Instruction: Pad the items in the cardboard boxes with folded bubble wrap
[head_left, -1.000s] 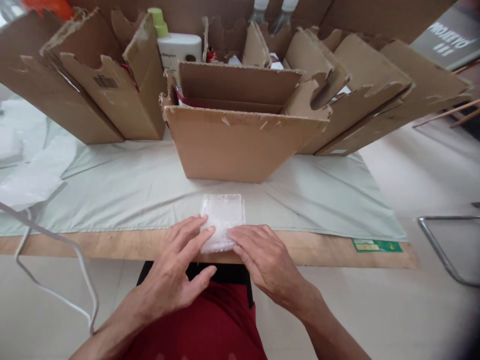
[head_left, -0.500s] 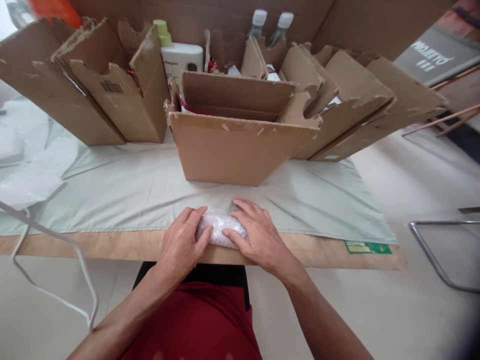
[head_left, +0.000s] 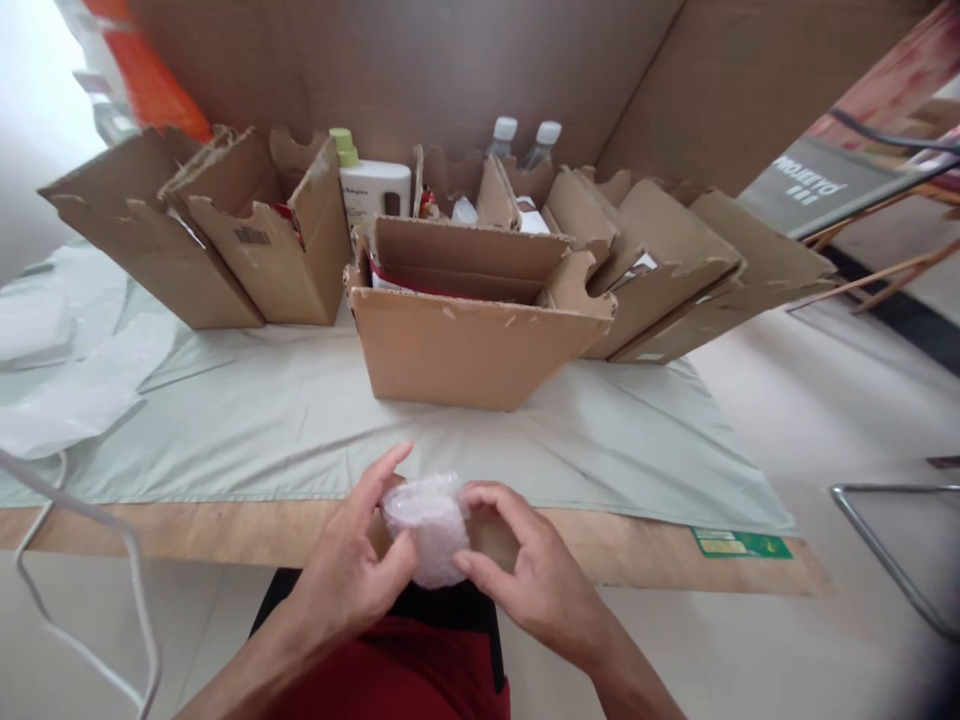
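A small bundle of clear bubble wrap (head_left: 429, 530) is held up between my hands, over the table's wooden front edge. My left hand (head_left: 367, 545) grips its left side, thumb against the near face and index finger stretched upward. On the right side, my right hand (head_left: 514, 560) pinches the wrap between thumb and fingers. What lies inside the wrap cannot be made out. Beyond my hands an open cardboard box (head_left: 480, 355) stands on the pale green cloth (head_left: 300, 400), with something white and red partly showing inside.
More cardboard boxes (head_left: 300, 250) stand in a row behind, with a white bottle with a green cap (head_left: 375, 190) and clear bottles with white caps (head_left: 547, 135). Loose bubble wrap (head_left: 82, 390) lies at left, near a white cable (head_left: 139, 560).
The bundle has been lifted off the table edge and turned more upright, both hands rising with it. The camera view has tilted, so the boxes appear lower.
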